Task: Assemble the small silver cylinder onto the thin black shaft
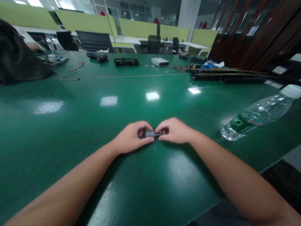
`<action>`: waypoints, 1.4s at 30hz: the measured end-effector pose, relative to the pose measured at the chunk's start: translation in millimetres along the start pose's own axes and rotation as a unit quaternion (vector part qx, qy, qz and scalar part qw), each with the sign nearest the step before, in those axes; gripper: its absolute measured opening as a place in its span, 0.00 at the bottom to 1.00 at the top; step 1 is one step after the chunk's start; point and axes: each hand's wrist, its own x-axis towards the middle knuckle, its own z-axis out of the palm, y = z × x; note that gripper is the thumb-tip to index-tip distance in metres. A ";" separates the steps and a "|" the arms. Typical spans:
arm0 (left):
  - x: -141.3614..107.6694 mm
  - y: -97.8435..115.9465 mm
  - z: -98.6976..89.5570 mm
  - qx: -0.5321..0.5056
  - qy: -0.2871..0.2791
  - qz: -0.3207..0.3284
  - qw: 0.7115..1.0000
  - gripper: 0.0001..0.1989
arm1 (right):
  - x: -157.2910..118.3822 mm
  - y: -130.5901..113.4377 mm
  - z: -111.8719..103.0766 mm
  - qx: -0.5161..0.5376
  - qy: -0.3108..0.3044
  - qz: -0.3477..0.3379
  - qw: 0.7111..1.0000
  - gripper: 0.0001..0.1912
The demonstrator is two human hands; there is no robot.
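Observation:
Near the middle of the green table (pixel 150 175), a small grey cylindrical part (pixel 150 134) lies between the thumb and fingers of my left hand (pixel 133 137). A thin dark threaded shaft (pixel 159 134) extends from its right end. My right hand (pixel 175 131) pinches the far end of that shaft between thumb and fingers. The fingertips of both hands are close together, with a narrow gap between them. Both hands are low over the tabletop, and the part lies roughly level. Its left end is partly hidden inside my left hand.
At the right a clear plastic bottle (pixel 257 116) lies tilted. Along the far side are a black connector-like block (pixel 126 62), a white box (pixel 160 61), a beige cable (pixel 71 72), a black tool (pixel 97 56) and black rails (pixel 207 75). A dark bag (pixel 21 56) stands far left.

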 end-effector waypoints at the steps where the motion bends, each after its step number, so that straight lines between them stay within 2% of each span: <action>1: 0.0 -0.1 0.1 0.001 0.000 -0.002 1.000 0.14 | 0.1 0.5 0.4 0.003 0.003 0.002 1.000 0.11; 5: -0.1 -0.8 0.4 0.002 -0.001 -0.010 1.000 0.15 | 0.2 1.3 1.8 0.010 0.015 0.012 1.000 0.10; 12: 0.1 -1.6 0.8 0.002 0.006 -0.006 1.000 0.15 | 0.5 -3.6 0.8 -0.044 0.019 -0.036 0.998 0.08; 42: -0.8 -1.3 -1.3 -0.004 -0.003 0.001 1.000 0.14 | -1.5 -3.7 -4.5 -0.043 -0.002 -0.026 0.999 0.07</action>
